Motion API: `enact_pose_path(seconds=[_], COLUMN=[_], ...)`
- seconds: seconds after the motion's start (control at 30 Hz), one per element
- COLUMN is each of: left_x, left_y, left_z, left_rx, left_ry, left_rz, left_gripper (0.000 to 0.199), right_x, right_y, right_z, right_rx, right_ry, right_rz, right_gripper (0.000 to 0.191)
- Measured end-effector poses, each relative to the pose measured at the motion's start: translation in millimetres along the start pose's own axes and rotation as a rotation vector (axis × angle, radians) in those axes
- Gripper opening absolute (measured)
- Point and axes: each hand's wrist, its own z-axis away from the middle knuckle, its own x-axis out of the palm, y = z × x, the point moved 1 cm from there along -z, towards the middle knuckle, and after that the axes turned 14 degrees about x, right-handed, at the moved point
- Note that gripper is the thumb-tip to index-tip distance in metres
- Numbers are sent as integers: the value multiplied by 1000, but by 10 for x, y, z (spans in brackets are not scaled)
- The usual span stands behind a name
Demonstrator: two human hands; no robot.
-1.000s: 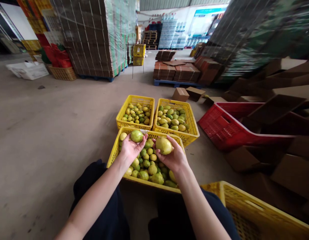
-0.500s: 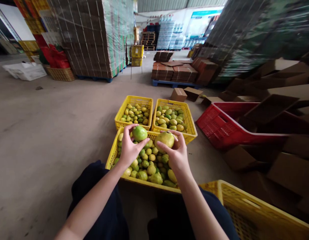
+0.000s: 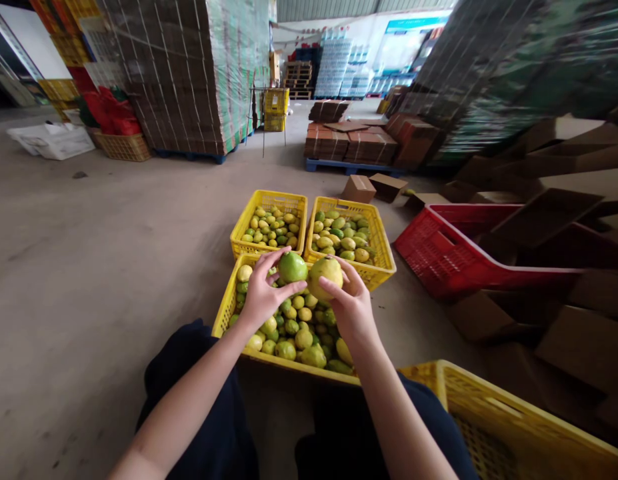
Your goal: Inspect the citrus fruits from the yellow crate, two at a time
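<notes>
My left hand [image 3: 265, 288] is closed on a green lemon [image 3: 293, 267], held between thumb and fingers. My right hand [image 3: 355, 301] grips a larger yellow-green lemon [image 3: 325, 277] in the same way. The two lemons are raised side by side, almost touching, above a yellow plastic crate [image 3: 223, 308]. Inside that crate lie many loose lemons [image 3: 303, 339], green to yellow and of mixed sizes. My hands and forearms hide part of its contents and far rim.
Beyond stand two more yellow crates of lemons, a left crate [image 3: 232, 241] and a right crate [image 3: 386, 250]. A red crate [image 3: 429, 267] and open cardboard boxes [image 3: 579, 340] lie to the right. Another yellow crate [image 3: 529, 403] sits beside my right leg. Flattened cartons [image 3: 371, 143] rest on a pallet ahead.
Both hands have brought their lemons closer together. The left one moved right and the right one slightly left. The right lemon has turned a little, its dark end spot now less visible.
</notes>
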Motion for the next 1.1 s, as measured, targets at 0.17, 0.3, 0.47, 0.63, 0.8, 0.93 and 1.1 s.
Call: enact_pose_path(seconds=[0.17,0.3,0.47,0.63,0.8,0.93,1.1], left_x=[-31,-75,-63,-49,-71,-35,35], left_y=[-42,-116,-156,-158,-181,-194,-246], left_z=[-37,-51,-37,-35,-23,-4,15], left_rx=[-150,-284,-540,-563,-551,-577,-540], left_ry=[52,18,12,23,68,194,310], left_rz=[187,342,644,794,850,911,953], left_gripper=[52,41,24,29,23,23,23], right_x=[-17,-28,-36,-62,-69,-53,-34], right_y=[-37,-65,-73,-63,-56,-70,2], right_z=[-26,-38,-24,-30,-33,24,39], right_rx=[180,346,402,419,377,384,344], right_ry=[-39,-101,-188,-274,-271,-307,-278], right_rz=[-236,-325,-376,-448,-523,-597,-696], right_gripper=[25,24,26,31,34,37,36])
